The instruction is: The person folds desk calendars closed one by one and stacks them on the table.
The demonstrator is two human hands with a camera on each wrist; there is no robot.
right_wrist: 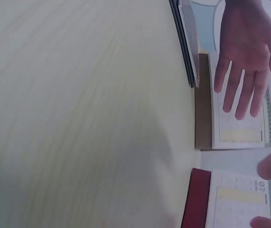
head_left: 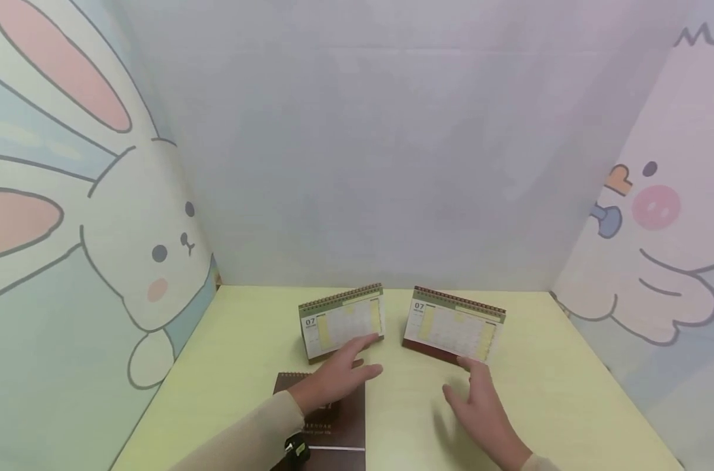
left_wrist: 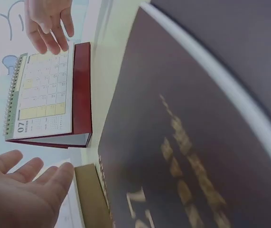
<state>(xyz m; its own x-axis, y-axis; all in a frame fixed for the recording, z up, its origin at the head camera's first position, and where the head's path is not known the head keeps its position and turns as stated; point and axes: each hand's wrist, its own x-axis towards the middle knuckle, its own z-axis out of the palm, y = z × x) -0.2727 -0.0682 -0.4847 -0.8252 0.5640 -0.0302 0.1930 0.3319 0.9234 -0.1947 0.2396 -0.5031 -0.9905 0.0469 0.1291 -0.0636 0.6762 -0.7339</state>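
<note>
Two desk calendars stand upright side by side, both turned to a page marked 07. My left hand (head_left: 342,376) hovers in front of the left calendar (head_left: 345,324), which has a brown base (right_wrist: 203,109); its fingers are spread and hold nothing. Facing the right calendar (head_left: 454,327) with its dark red base (left_wrist: 81,90), my right hand (head_left: 483,412) has loosely extended fingers, also with nothing in them. In the head view its index fingertip overlaps that calendar's lower edge. Beneath my left forearm lies a dark brown calendar (head_left: 351,425) with gold lettering, partly covered by the hand and sleeve.
All three calendars are on a pale yellow tabletop (head_left: 404,405). A plain light cloth wall (head_left: 380,163) rises behind it, with a rabbit print (head_left: 133,242) on the left side and a duck print (head_left: 657,261) on the right. A black strap (head_left: 297,448) circles the left wrist.
</note>
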